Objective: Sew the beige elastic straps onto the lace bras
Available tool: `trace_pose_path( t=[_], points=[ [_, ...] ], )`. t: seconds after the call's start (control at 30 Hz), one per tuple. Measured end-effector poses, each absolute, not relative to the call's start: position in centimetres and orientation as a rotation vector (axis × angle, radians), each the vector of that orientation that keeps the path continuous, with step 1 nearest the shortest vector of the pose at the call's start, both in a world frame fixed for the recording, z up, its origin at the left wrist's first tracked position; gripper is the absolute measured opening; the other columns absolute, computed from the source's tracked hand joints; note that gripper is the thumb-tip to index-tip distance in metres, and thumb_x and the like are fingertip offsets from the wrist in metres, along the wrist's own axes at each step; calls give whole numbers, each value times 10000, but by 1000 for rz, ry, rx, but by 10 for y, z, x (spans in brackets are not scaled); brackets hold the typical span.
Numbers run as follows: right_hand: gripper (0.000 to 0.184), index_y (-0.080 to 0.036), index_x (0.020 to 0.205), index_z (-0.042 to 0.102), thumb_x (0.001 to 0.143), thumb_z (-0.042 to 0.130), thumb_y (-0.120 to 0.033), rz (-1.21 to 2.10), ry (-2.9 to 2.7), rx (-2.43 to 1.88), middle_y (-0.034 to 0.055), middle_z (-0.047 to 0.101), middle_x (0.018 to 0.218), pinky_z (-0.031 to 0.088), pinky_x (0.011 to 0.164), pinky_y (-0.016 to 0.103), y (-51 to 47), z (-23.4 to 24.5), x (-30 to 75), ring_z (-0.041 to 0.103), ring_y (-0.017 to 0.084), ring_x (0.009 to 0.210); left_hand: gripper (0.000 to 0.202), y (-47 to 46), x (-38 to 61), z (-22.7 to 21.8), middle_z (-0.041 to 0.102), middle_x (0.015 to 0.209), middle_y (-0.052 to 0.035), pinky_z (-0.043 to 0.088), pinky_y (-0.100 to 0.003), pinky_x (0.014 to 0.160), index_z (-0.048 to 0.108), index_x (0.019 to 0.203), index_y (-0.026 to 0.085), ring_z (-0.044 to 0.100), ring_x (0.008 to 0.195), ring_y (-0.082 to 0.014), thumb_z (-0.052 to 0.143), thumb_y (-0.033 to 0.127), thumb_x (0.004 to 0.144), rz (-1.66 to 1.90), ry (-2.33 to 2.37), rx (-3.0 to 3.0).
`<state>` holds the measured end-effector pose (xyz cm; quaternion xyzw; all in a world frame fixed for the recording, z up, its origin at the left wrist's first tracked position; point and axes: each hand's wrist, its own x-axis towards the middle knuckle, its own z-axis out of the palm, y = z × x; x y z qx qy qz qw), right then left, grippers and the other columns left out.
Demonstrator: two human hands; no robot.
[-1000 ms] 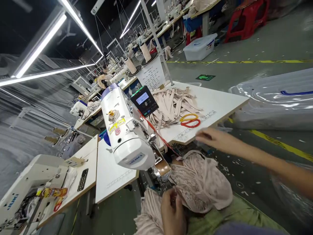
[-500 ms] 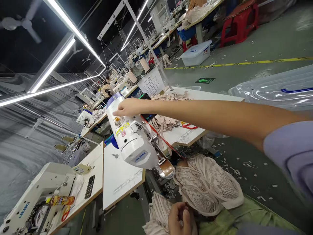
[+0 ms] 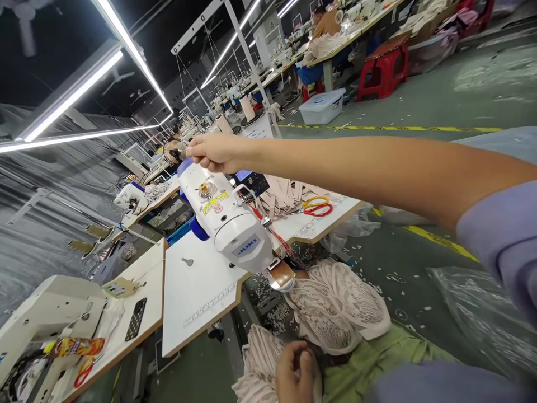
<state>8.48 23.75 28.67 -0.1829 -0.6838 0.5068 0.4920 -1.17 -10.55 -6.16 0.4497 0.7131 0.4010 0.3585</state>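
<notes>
My right hand [image 3: 212, 153] reaches over the far end of a white JUKI sewing machine [image 3: 235, 224], just above its purple-blue top. Its fingers are pinched together; what is between them, if anything, is too small to make out. Low in the view, my left hand [image 3: 296, 372] is curled closed beside beige gathered fabric [image 3: 255, 364]; whether it grips anything is hidden. Beige lace cups [image 3: 335, 305] lie over my lap on green trousers [image 3: 390, 352], close under the machine's front end.
Red and yellow scissors [image 3: 318, 206] and a pile of beige strips [image 3: 279, 196] lie on the worktable right of the machine. A second sewing machine [image 3: 46, 313], a drink bottle [image 3: 79, 346] and a black phone-like object [image 3: 136, 319] are at left. A red stool [image 3: 384, 70] stands farther back.
My right hand has lifted off the machine's top and moved toward its far end, its fingers now pinched. My left hand stays by the fabric. The whole view has shifted a little.
</notes>
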Motion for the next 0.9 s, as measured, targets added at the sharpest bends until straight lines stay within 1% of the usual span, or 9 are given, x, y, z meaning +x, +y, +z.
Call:
trace_pose_path(
  t=[0.1, 0.2, 0.33, 0.43, 0.53, 0.6, 0.73, 0.8, 0.9],
  points=[
    [211, -182, 723, 487, 924, 545, -152, 1381, -1563, -505, -36, 461, 611, 301, 407, 191, 237, 293, 99, 311, 55, 463, 482, -90, -40, -6, 747, 918, -119, 546, -360, 810, 740, 928, 171, 696, 876, -259, 594, 620, 833, 1111, 1925, 1270],
    [211, -161, 716, 480, 900, 585, -167, 1351, -1516, -561, -58, 426, 612, 233, 405, 156, 229, 306, 132, 271, 18, 460, 436, -76, -68, 63, 752, 919, -108, 568, -365, 798, 733, 939, 166, 704, 872, -253, 604, 573, 848, 1293, 2015, 1357],
    [225, -115, 718, 481, 903, 545, -225, 1011, -1558, -473, -96, 372, 614, 209, 503, 134, 196, 327, 192, 389, -31, 518, 308, -55, -79, 145, 736, 906, -64, 561, -314, 779, 709, 936, 186, 692, 871, -208, 584, 465, 902, 1503, 2218, 1551],
    [277, -67, 789, 563, 920, 416, -261, 703, -1675, -560, -103, 350, 609, 163, 532, 206, 161, 334, 220, 564, 28, 668, 254, -20, -66, 194, 714, 896, -51, 553, -297, 788, 695, 965, 173, 672, 816, -167, 562, 385, 923, 1682, 2142, 1817],
    [249, -120, 866, 702, 879, 574, -332, 442, -2032, -603, -87, 466, 600, 262, 551, 198, 124, 324, 220, 581, 54, 683, 294, 26, -40, 238, 707, 1017, -82, 549, -266, 729, 664, 1084, 159, 666, 815, -148, 567, 380, 915, 1683, 1748, 1890],
    [150, -149, 810, 746, 834, 690, -286, 397, -2230, -486, -74, 536, 604, 337, 571, 190, 102, 310, 212, 518, 30, 608, 419, 50, -21, 263, 694, 867, -102, 535, -254, 634, 654, 1074, 98, 654, 732, -149, 457, 449, 960, 1486, 1472, 1665],
    [148, -205, 738, 738, 869, 670, -192, 451, -2538, -119, -51, 594, 594, 384, 578, 234, 87, 287, 200, 497, 64, 549, 324, 59, 1, 287, 422, 549, 55, 330, -156, 437, 661, 983, 100, 387, 423, -53, 468, 360, 960, 1359, 1270, 1460],
    [169, -222, 818, 745, 916, 609, -244, 404, -2556, -80, -24, 654, 699, 414, 614, 258, 106, 285, 196, 554, 100, 621, 220, 49, 0, 284, 329, 521, 88, 244, -153, 417, 662, 950, 132, 280, 398, -41, 539, 313, 926, 1439, 1313, 1530],
    [152, -220, 982, 738, 844, 676, -228, 303, -2296, -181, 15, 682, 970, 462, 800, 310, 160, 289, 175, 604, 160, 875, 241, 32, -8, 269, 383, 513, 70, 255, -181, 444, 684, 950, 151, 328, 442, -66, 561, 357, 923, 1366, 1550, 1755]
  ],
)
